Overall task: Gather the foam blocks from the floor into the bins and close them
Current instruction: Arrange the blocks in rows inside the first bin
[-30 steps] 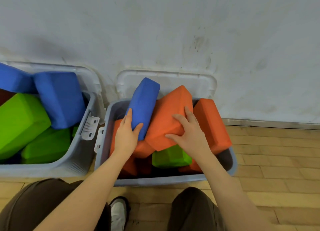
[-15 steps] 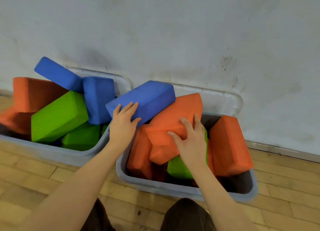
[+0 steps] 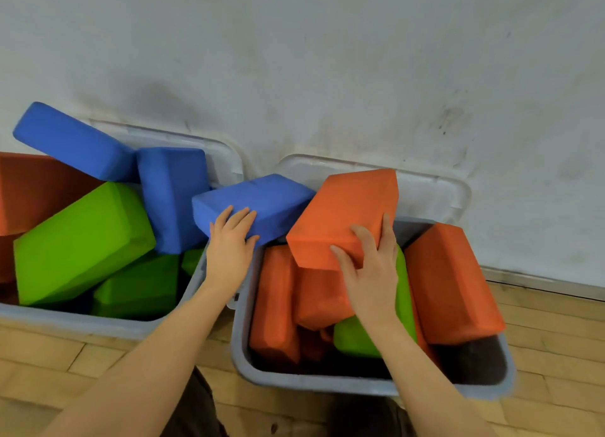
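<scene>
The left hand (image 3: 229, 246) grips the near end of a blue block (image 3: 258, 204), fingers laid on its top and thumb hooked under its edge; the block lies tilted across the gap between the two bins. The right hand (image 3: 370, 266) clamps a raised orange block (image 3: 343, 217) by its near corner, fingers spread over the face and side, holding it above the right bin (image 3: 360, 384). Under that hand sit more orange blocks and a green block (image 3: 357, 338), and just right of it a large orange slab (image 3: 451, 282) leans against the bin's far side. Left of the left hand, the left bin (image 3: 98, 322) is heaped with two blue blocks, green blocks (image 3: 82, 240) and a dark orange one at the far left. Both bins stand open on the wood floor (image 3: 556, 338), their lids (image 3: 425, 191) propped upright against the wall (image 3: 327, 60) beyond the hands.
</scene>
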